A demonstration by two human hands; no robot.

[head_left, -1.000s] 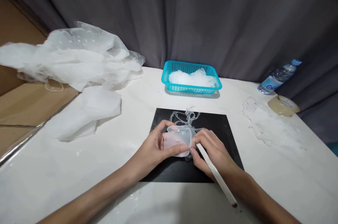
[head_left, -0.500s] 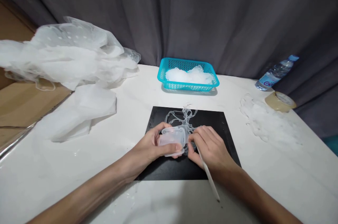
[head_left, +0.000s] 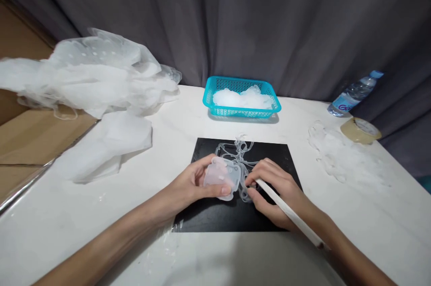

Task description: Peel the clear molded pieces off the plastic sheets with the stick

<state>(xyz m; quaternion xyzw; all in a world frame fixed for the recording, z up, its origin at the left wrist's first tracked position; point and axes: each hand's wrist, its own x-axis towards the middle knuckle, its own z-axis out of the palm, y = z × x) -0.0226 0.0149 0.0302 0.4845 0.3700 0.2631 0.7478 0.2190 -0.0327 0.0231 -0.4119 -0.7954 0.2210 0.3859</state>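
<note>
A translucent, flat silicone-like piece (head_left: 220, 176) with rounded corners and small holes lies in my left hand (head_left: 202, 182), the thumb pressed across its front. To its right, my right hand (head_left: 272, 191) is curled around a thin white stick-shaped tool (head_left: 289, 214), whose long end slants back over the wrist. The tool's tip is hidden by the fingers. Thumb and forefinger are slightly apart, close to the piece's right edge. Beneath both hands lies a black mat (head_left: 232, 218). Thin, clear, stringy trimmings (head_left: 240, 153) are tangled on it, behind and between the hands.
A turquoise basket (head_left: 242, 112) with white translucent pieces stands behind the mat. At left are heaped cloudy plastic bags (head_left: 101, 79) and a cardboard box (head_left: 43, 133). On the right are a water bottle (head_left: 353, 95), a tape roll (head_left: 360, 131) and a pile of clear scraps (head_left: 346, 160).
My right hand has drawn slightly away from the piece's edge, and the tool's rear end has swung to the right. The left hand keeps its hold, with the piece tilted a little differently.
</note>
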